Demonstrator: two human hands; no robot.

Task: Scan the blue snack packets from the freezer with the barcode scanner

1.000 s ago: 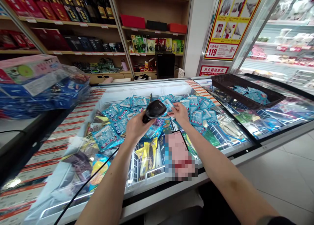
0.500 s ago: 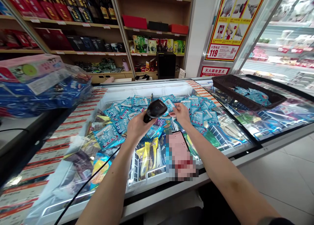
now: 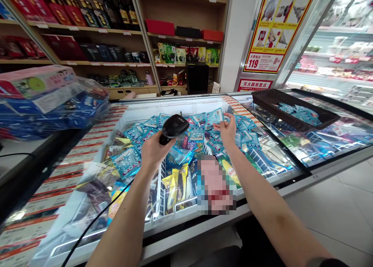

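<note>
My left hand [image 3: 154,152] is wrapped round the handle of a black barcode scanner [image 3: 175,127], whose head points right and whose cable runs down along my forearm. Between the fingertips of my right hand [image 3: 228,131] is a small light-blue packet [image 3: 214,117] with a white label, held at its right side. Many more blue packets [image 3: 128,160] lie spread over the glass top of a chest freezer [image 3: 171,103], on both sides of my hands. A phone [image 3: 214,177], its screen blurred out, lies on the glass near the front edge, left of my right forearm.
To the right a dark brown basket [image 3: 262,100] holds some blue packets. Plastic-wrapped boxes [image 3: 49,100] are stacked at the left. Through the glass, yellow ice-cream wrappers [image 3: 175,187] show in wire baskets. Stocked shelves [image 3: 113,30] and a red-yellow poster [image 3: 279,30] stand behind.
My right hand has moved right with the blue packet, away from the scanner. My left hand has drawn the scanner a little left. The phone and basket stay put.
</note>
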